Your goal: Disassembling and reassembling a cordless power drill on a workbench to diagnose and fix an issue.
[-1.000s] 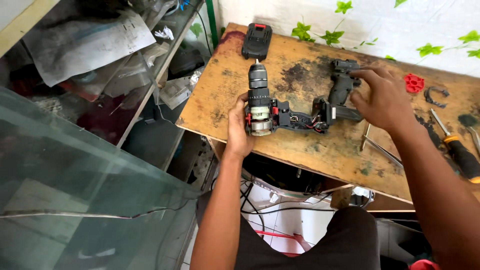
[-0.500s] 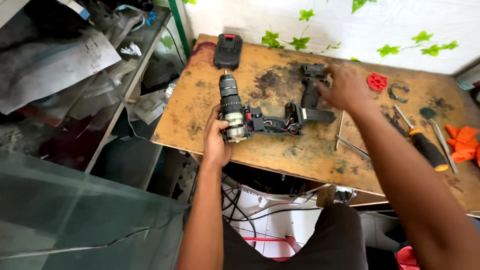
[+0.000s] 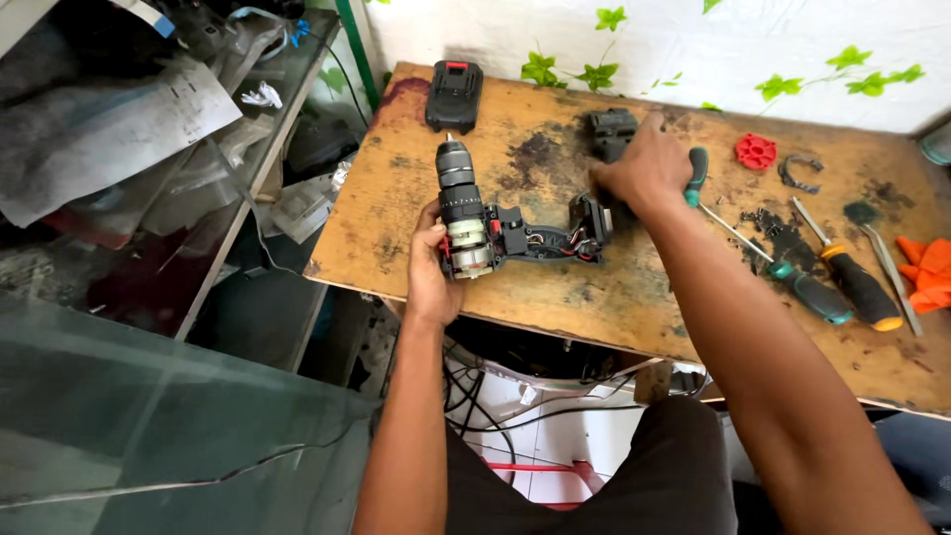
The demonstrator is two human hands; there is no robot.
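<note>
A person leans over a stained wooden bench with a half-stripped cordless drill lying near its front edge, towards the left corner. The left hand grips the motor end of the drill from the front, fingers curled around the exposed motor and gearbox, while the chuck points towards the back edge. The drill's open handle, with its wires showing, stretches to the right along the bench. The right hand rests farther back, near the middle of the bench, fingers bent together over a green-handled screwdriver and pressed against a black housing piece; whether the fingers fully clamp the tool cannot be told from this angle. A black battery pack with a red catch sits at the back left corner, well apart from both hands. To the right lie a round red part, a curved dark clip, a second green-handled screwdriver and an orange-and-black screwdriver, the two handles just beside each other. An orange glove lies at the right edge. A white wall with green leaf stickers runs behind the bench, and cluttered glass shelving stands to the left of it.
</note>
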